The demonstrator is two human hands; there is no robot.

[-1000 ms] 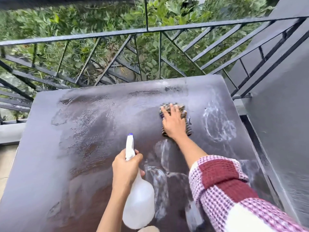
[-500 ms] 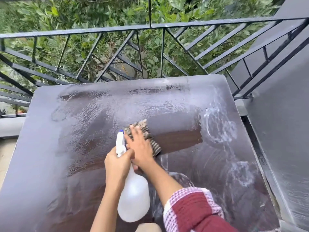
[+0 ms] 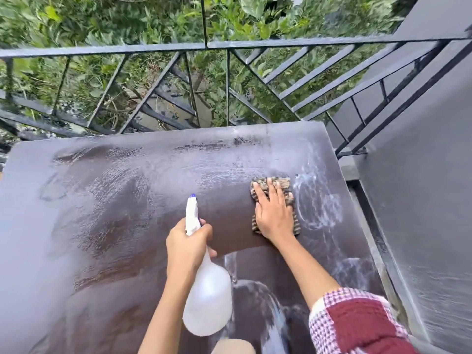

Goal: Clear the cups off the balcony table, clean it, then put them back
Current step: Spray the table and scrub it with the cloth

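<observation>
Left hand point(image 3: 187, 247) is curled round the neck of a white spray bottle point(image 3: 208, 300), held over the near part of the table point(image 3: 102, 200), nozzle pointing away. Right hand point(image 3: 274, 215), out of a checked sleeve point(image 3: 357, 325), lies flat with fingers spread on a striped cloth point(image 3: 281, 181), pressing it to the wet brown top just left of white foam rings point(image 3: 319, 208). The table's far edge stands by a black railing point(image 3: 153, 48), with a grey wall point(image 3: 421, 200) on its right and leaves point(image 3: 102, 19) beyond.

A striped cloth point(image 3: 273, 186) is pressed flat on the wet brown table point(image 3: 102, 200) by the right hand point(image 3: 274, 213); a white spray bottle point(image 3: 207, 297) is gripped by the left hand point(image 3: 187, 247).
</observation>
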